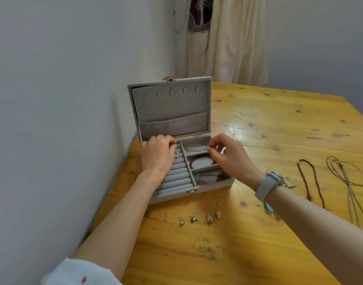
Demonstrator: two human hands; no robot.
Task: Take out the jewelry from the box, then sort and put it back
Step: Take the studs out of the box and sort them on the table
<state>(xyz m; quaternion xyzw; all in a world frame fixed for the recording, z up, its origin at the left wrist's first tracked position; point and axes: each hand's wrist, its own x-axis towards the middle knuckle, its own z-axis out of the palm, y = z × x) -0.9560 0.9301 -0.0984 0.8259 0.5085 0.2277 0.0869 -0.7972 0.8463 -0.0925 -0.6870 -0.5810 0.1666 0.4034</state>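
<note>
A grey velvet jewelry box [212,185] stands open on the wooden table, lid upright. My left hand [157,154] rests curled on the ring rolls at the box's back left. My right hand [227,154] pinches one end of a thin silver chain [197,148] lying across the back right compartment. A red bead bracelet [194,160] lies in the middle compartment, and silver and red pieces [209,177] in the front one. Small silver earrings [178,154] sit in the ring rolls.
Several silver earrings [199,218] lie on the table in front of the box. A red bead necklace [311,182] and brown cord necklaces [344,175] lie at the right. Silver pieces [287,182] show behind my watch wrist. A wall runs along the left; a curtain hangs behind.
</note>
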